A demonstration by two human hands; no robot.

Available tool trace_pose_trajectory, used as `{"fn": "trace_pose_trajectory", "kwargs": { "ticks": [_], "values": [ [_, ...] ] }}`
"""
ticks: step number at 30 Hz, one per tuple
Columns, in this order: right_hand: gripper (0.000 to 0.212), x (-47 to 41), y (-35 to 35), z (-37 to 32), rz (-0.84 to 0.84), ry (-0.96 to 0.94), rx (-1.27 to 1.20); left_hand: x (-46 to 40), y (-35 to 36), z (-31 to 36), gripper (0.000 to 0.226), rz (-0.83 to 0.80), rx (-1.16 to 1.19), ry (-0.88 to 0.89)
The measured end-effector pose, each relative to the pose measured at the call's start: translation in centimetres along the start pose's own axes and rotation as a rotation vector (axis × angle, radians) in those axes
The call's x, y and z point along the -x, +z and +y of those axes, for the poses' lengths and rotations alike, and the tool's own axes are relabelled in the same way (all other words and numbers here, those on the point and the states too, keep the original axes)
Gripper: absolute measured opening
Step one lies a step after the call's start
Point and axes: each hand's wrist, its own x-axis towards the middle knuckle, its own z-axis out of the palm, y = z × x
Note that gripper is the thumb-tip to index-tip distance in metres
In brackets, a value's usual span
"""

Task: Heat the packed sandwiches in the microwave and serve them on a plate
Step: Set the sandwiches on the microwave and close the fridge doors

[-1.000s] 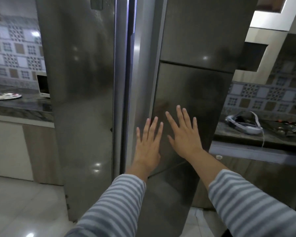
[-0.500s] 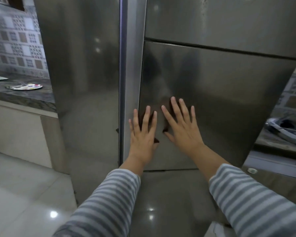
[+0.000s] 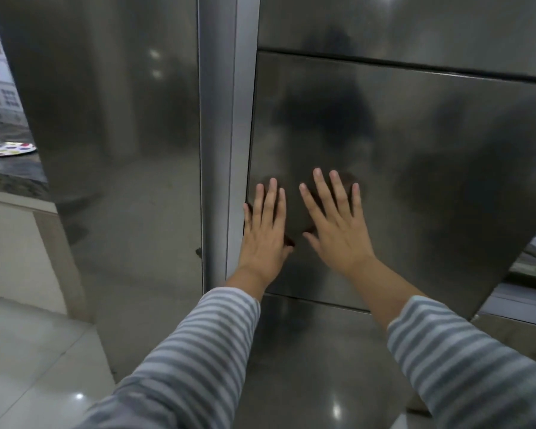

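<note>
Two hands are laid flat against the steel refrigerator door (image 3: pixel 384 187): the left hand (image 3: pixel 265 230) sits just beside the door's hinge-side edge, the right hand (image 3: pixel 338 230) next to it, and in both the fingers are held straight and spread, nothing being grasped by either. Striped sleeves (image 3: pixel 198 342) are seen on both forearms. Compared with a second ago, the bright gap that was visible between the door and the left steel panel (image 3: pixel 121 150) is no longer seen, and the door now lies nearly flush with the pale vertical strip (image 3: pixel 239 150) beside it; it is judged that the door has been pushed shut, or very nearly so. The view has also been drawn closer, so that the counter (image 3: pixel 10 174) is now cropped to a sliver at the left, where a patterned plate (image 3: pixel 10 148) is left resting. The packed sandwiches cannot be found in any part of this view, and no microwave is shown either; whether the sandwiches have been taken out of the refrigerator cannot be told. With the door closed, the refrigerator step is judged finished, and attention is likely to be turned to the microwave and to the plate, well apart from the hands.
</note>
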Motion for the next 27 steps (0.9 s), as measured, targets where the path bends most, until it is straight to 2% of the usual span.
{"fn": "trace_pose_trajectory", "kwargs": {
  "ticks": [12,17,22,25,27],
  "values": [
    [0.098,-1.0,1.5,-0.3,-0.035,0.021,0.013,-1.3,1.2,-1.1,0.118,-0.005,-0.013,0.033],
    [0.089,0.2,0.7,-1.6,-0.152,0.028,-0.031,-0.1,0.1,-0.6,0.101,-0.044,0.055,0.005],
    [0.085,4.4,0.4,-5.3,-0.401,0.097,-0.271,5.6,0.7,-2.0,0.09,-0.268,0.196,-0.111],
    [0.074,7.7,0.6,-8.5,-0.595,0.09,-0.4,10.7,1.3,-3.8,0.066,-0.455,0.168,-0.213],
    [0.064,9.9,0.8,-10.9,-0.726,0.034,-0.466,14.9,1.3,-5.0,0.055,-0.615,0.213,-0.343]
  ]
}}
